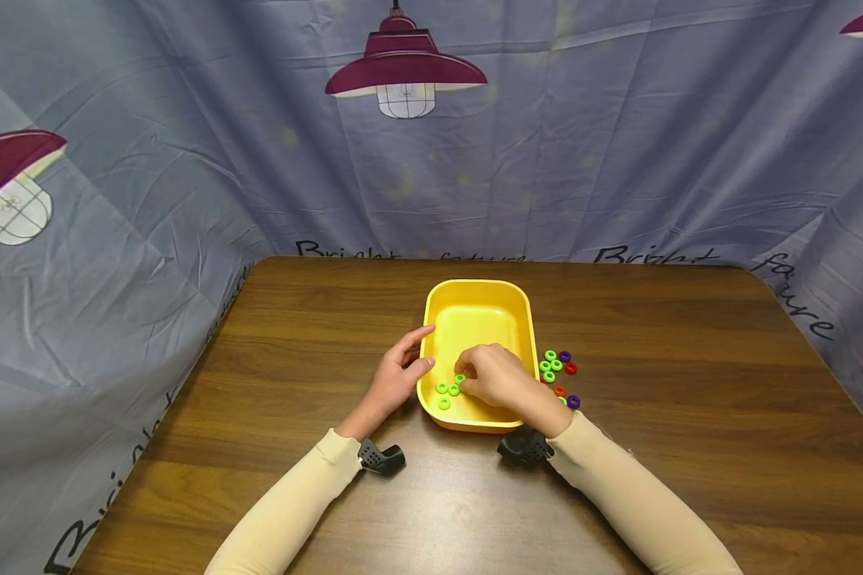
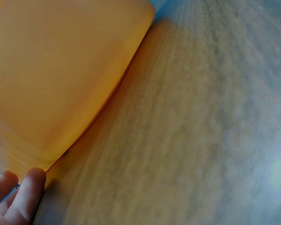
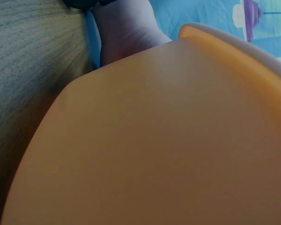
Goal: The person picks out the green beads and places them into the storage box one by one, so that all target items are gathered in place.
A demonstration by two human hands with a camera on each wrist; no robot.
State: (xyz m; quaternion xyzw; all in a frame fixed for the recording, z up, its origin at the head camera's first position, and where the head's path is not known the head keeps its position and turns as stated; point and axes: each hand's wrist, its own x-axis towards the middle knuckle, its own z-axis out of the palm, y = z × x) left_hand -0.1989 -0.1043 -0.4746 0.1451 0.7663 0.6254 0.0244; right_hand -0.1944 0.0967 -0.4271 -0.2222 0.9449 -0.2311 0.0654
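A yellow plastic bin [image 1: 480, 292] stands on the table, with several small green rings [image 1: 443, 404] in its near left part. My left hand [image 1: 391, 382] rests at the bin's left wall, its index finger and thumb reaching the rim with relaxed fingers. In the left wrist view, fingertips [image 2: 35, 176] touch the bin's edge. My right hand [image 1: 499, 375] is inside the bin, fingers curled, and pinches a green ring [image 1: 460, 378] above the others. In the right wrist view the bin wall [image 3: 154, 136] hides the right fingers.
Right of the bin, several loose green rings [image 1: 550, 366], purple rings [image 1: 564, 356] and red rings [image 1: 571, 368] lie on the brown wooden table [image 1: 654, 351]; the right forearm partly covers some. A patterned curtain [image 1: 546, 160] hangs behind the table.
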